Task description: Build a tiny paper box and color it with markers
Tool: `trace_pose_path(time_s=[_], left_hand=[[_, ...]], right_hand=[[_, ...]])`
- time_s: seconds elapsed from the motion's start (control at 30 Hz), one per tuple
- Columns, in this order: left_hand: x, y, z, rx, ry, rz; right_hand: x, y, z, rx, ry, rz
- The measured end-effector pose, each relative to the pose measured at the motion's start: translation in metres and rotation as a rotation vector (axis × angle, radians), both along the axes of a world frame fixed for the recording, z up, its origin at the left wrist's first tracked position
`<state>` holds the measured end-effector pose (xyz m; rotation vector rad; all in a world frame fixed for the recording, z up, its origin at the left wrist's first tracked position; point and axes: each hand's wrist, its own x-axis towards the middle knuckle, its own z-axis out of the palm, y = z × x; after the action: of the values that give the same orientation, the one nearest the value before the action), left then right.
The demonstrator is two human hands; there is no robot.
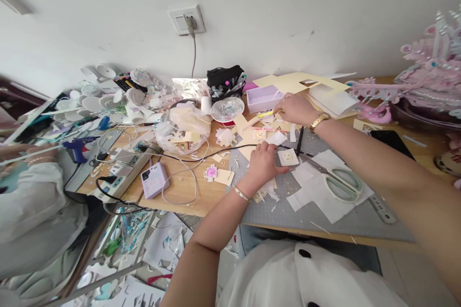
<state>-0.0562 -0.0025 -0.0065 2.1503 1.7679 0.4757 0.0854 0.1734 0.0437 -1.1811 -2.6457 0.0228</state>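
My left hand [264, 163] rests on the grey cutting mat [262, 213] with its fingers apart. Its thumb points at the lower edge of a small white card [288, 157] with a smiling face drawn on it; I cannot tell if they touch. Farther back, my right hand [296, 109] is closed, its bent fingertips at the end of a yellow marker [265, 114]. Just behind that marker is a lilac open box [264, 99]. Scissors [342, 183] with pale green handles lie on white paper sheets [333, 211] to the right.
Cream card sheets [298, 82] lie by the wall, near a black phone [391, 144]. Pink beaded ornaments [428, 76] stand at right. A plastic bag [183, 129], a lilac device [154, 180], cords and a power strip [126, 172] fill the left. Another person's hand [41, 153] is near a blue glue gun [77, 149].
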Motion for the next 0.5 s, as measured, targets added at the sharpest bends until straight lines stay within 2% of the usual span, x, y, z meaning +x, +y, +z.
trace_pose_path(time_s=[0.13,0.2,0.3,0.4,0.5], left_hand=[[0.002,0.000,-0.001,-0.027,0.007,-0.005],[0.003,0.000,0.000,-0.038,-0.002,-0.005],[0.004,0.000,0.000,-0.061,-0.034,-0.009],[0.004,0.001,0.000,-0.090,-0.065,0.009],[0.004,0.002,-0.001,-0.110,-0.091,0.019]], right_hand=[[0.002,-0.001,-0.006,0.110,-0.098,-0.051],[-0.002,-0.008,-0.006,0.111,-0.111,-0.050],[-0.015,-0.021,-0.005,-0.038,-0.204,-0.016],[-0.028,-0.027,-0.005,-0.209,-0.335,-0.054],[-0.036,-0.028,-0.004,-0.277,-0.357,-0.082]])
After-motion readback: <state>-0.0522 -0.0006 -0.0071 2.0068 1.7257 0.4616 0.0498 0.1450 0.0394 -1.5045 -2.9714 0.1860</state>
